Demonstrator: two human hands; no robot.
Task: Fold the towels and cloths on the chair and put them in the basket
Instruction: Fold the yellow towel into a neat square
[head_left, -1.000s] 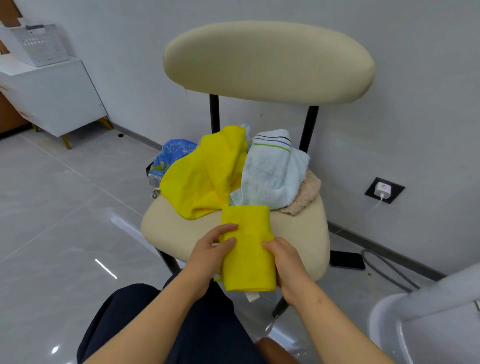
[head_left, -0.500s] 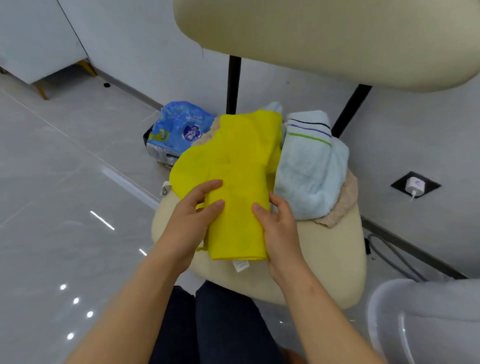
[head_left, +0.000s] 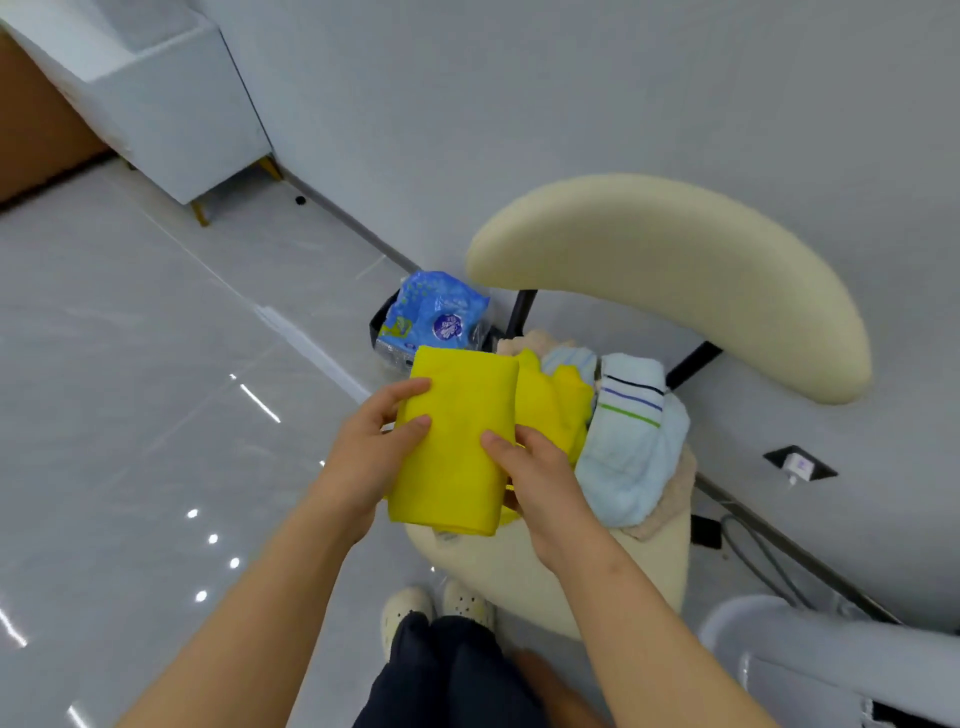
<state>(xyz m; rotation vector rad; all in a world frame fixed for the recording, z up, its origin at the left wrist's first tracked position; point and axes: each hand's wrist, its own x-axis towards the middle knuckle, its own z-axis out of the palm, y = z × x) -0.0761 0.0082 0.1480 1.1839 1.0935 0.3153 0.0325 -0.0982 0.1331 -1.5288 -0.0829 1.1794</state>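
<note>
Gripping one folded cloth (head_left: 457, 447) in left hand (head_left: 363, 460) and right hand (head_left: 543, 486), the person has not reached the basket, while a yellow cloth (head_left: 550, 410) and striped towel (head_left: 628, 452) wait on the chair (head_left: 519, 566).

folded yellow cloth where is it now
Head view: the folded yellow cloth is held between the left hand and right hand over the left edge of the chair seat, left of the loose yellow cloth.

matt yellow cloth (head_left: 457, 441), glossy floor (head_left: 130, 415)
</note>
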